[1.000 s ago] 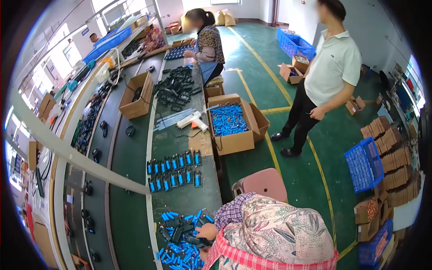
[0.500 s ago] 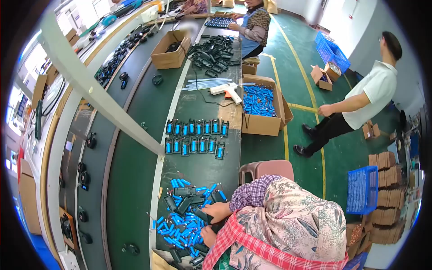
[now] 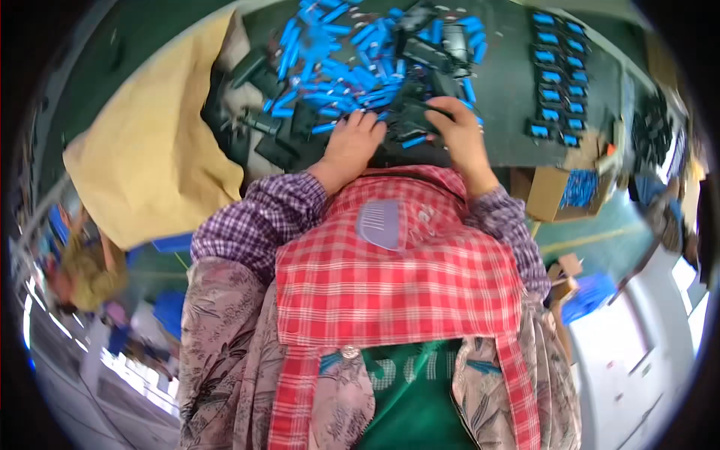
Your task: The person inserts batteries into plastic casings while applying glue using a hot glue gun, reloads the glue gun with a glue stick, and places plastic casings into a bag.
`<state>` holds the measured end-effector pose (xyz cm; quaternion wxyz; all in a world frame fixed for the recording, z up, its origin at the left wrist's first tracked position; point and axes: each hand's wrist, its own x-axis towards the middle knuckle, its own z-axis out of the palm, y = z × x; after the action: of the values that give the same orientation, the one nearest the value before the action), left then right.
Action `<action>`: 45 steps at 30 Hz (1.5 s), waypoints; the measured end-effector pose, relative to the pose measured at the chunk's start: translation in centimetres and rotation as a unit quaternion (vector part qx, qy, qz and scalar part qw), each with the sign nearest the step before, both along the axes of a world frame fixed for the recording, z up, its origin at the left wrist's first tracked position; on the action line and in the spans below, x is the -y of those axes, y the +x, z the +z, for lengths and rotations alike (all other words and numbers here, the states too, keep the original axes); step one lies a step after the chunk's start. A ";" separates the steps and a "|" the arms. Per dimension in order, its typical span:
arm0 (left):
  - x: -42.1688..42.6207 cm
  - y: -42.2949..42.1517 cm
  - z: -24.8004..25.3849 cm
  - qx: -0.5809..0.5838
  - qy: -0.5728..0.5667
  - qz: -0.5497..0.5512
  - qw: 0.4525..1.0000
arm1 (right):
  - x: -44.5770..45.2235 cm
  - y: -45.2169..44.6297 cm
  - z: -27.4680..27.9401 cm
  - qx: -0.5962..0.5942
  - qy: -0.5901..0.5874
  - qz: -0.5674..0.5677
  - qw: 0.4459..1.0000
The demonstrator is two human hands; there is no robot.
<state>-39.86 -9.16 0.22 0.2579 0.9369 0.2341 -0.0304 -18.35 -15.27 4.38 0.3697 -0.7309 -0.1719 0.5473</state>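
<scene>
A heap of blue cylindrical battery cells (image 3: 352,79) lies on the dark green table in front of me. My left hand (image 3: 352,146) rests at the near edge of the heap, fingers stretched out with their tips among the cells. Just to the right, my right hand (image 3: 461,135) bends thumb and fingers around the edge of a black plastic housing (image 3: 412,116). Blur softens that housing's outline. More black housings (image 3: 427,52) lie on the heap, and a loose blue cell (image 3: 414,141) is by the table's near edge.
Rows of black housings with blue cells in them (image 3: 551,76) stand to the right. Beyond the table's edge is a cardboard box (image 3: 547,193) of blue cells. A tan sheet (image 3: 165,142) hangs over the table's left side. At the far right is another person (image 3: 664,214).
My view has swung round and tilted down, from along the table to my lap and hands. My left hand's fingers now lie on the cells; the right still has a black housing.
</scene>
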 end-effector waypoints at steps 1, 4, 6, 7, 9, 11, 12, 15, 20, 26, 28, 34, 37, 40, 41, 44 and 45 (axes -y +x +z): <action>0.6 0.2 -0.6 -0.015 0.030 0.005 0.999 | 0.3 0.8 -1.0 -0.088 0.012 -0.041 0.995; 1.2 0.3 -2.0 0.017 0.111 -0.004 0.994 | 0.7 2.0 -2.4 -0.273 0.027 -0.141 0.951; 0.7 0.5 -1.4 -0.015 0.044 -0.021 0.999 | 0.4 2.0 -2.2 -0.279 -0.018 -0.160 0.947; 0.6 0.5 -1.5 -0.003 0.027 -0.021 0.999 | -0.1 2.5 -2.4 -0.281 0.010 -0.130 0.951; 0.5 0.6 -1.4 0.016 0.010 -0.017 1.000 | -2.6 2.9 -1.3 -0.205 0.040 -0.097 0.973; -0.7 0.7 -0.3 0.075 0.001 0.002 0.997 | -3.6 4.9 -0.9 -0.182 0.064 -0.078 0.978; -1.3 1.0 1.2 0.083 -0.061 0.049 0.993 | -4.4 5.6 -0.4 -0.163 0.088 -0.065 0.981; -2.9 1.8 2.5 0.178 -0.250 0.262 0.915 | -6.5 5.3 0.0 0.088 0.114 -0.027 0.989; -9.2 3.9 0.6 0.336 -0.474 0.411 0.703 | -7.2 3.9 -5.7 0.564 0.056 0.321 0.759; -13.5 10.8 -0.5 0.083 -0.082 0.313 0.942 | -5.3 0.9 -4.4 0.527 0.143 0.195 0.815; -13.4 12.0 -2.2 0.030 -0.080 0.293 0.952 | -5.0 1.8 -3.4 0.537 0.136 0.223 0.802; -12.8 12.5 -1.7 0.031 -0.050 0.218 0.974 | -6.6 2.7 -2.0 0.511 0.002 0.359 0.781; -12.6 12.5 -0.9 0.148 -0.040 0.234 0.960 | -7.4 2.9 -4.3 0.616 0.046 0.390 0.683; -10.8 11.3 0.9 0.216 -0.064 0.307 0.924 | -6.1 2.0 -3.0 0.589 0.141 0.408 0.683; -11.1 10.7 1.0 0.238 -0.052 0.328 0.913 | -6.0 2.6 -5.4 0.592 0.162 0.398 0.681; -9.3 8.6 -0.1 0.293 -0.110 0.443 0.840 | -3.6 3.3 -5.8 0.521 0.153 0.340 0.768; -9.0 7.5 -0.7 0.308 -0.130 0.471 0.816 | -3.3 2.4 -4.6 0.438 0.134 0.288 0.841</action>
<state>-32.41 -0.19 -0.48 0.4190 0.6303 0.5490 0.3545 -15.91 -11.92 -0.20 0.1760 -0.7550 -0.5906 0.2241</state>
